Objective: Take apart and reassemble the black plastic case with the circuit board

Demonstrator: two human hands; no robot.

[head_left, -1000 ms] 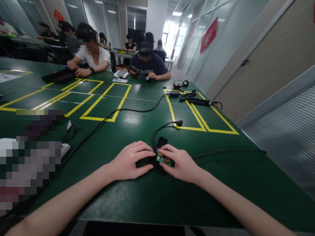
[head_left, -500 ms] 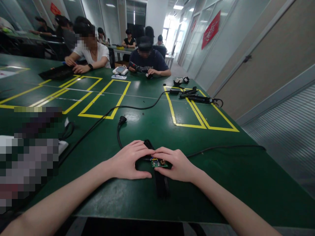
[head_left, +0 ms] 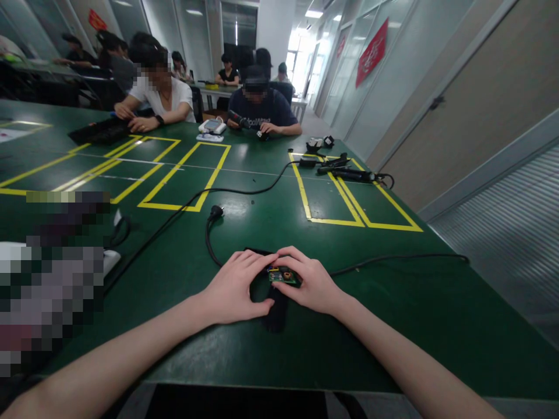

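A small green circuit board [head_left: 276, 276] with a copper coil and coloured wires sits between the thumb and fingers of my right hand [head_left: 315, 282]. My left hand [head_left: 236, 288] curves in from the other side, its fingertips meeting those of the right above the board. Its thumb rests at the edge of a long black plastic casing [head_left: 276, 317], which lies tilted under both hands; its middle is covered by my fingers. A black cord with a two-pin plug [head_left: 216, 212] runs out beyond my left hand.
Another black cable [head_left: 406, 258] stretches right from my hands. Hair-iron-like black tools [head_left: 349, 172] lie across yellow tape rectangles. Blurred items stand at the left. Across the green table [head_left: 393, 326], two people work with a black tray [head_left: 98, 131] and small parts.
The circuit board has moved slightly up and away from me. The black casing has shifted and turned a little, and my left thumb now meets its edge.
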